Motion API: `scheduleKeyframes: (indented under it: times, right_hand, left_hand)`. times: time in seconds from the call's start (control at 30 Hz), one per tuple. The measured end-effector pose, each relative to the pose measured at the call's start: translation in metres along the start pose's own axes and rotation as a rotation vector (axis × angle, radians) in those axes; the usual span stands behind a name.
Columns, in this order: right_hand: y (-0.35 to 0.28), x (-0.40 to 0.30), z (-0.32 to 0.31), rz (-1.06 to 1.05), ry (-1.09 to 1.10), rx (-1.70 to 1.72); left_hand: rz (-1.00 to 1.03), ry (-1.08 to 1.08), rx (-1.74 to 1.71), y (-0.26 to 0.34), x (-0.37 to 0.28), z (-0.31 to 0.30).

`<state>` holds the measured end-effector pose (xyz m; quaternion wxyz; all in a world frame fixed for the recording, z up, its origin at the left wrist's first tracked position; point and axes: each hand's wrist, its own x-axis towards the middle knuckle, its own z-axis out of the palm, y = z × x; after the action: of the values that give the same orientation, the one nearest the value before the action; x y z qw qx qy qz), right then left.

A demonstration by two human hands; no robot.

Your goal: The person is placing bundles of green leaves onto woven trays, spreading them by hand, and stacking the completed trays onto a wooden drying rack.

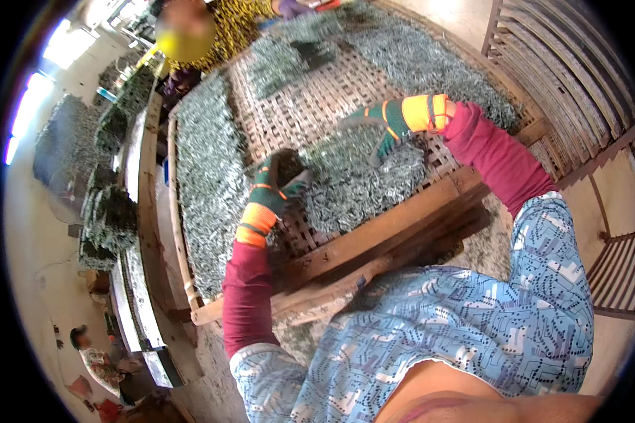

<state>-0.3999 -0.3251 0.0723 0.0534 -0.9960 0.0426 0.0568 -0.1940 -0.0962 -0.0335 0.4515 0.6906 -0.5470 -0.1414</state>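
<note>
On a woven lattice tray with a wooden frame lie several mats of grey-green shredded fibrous material. My left hand, in a green and orange glove, is at the left end of the nearest mat, fingers and thumb apart. My right hand, gloved alike, reaches over the right part of that same mat, its thumb low by the mat and its fingers stretched to the left. Whether the fingertips touch the mat is hard to tell. Another mat lies along the left side, and a further one along the far right.
A person in a yellow-and-black patterned garment is at the tray's far side. Slatted racks stand at right. On the left, dark fibrous heaps lie beside a long metal-topped bench. Another person is at lower left.
</note>
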Motion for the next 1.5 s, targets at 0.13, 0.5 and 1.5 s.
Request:
scheduleKeyframes:
  times: [0.13,0.5,1.5]
  right_hand:
    - [0.026,-0.002,0.027,-0.054,0.132,-0.059]
    - [0.067,0.033,0.065,-0.093,-0.067,0.256]
    - [-0.05,-0.109,0.052,-0.052,1.066,0.283]
  left_hand:
    - [-0.067,-0.064,-0.038,0.034,-0.001,-0.001]
    - [-0.166,-0.39,0.779,0.088,0.039,0.003]
    - [0.042,0.08,0.211,0.107,0.002,-0.001]
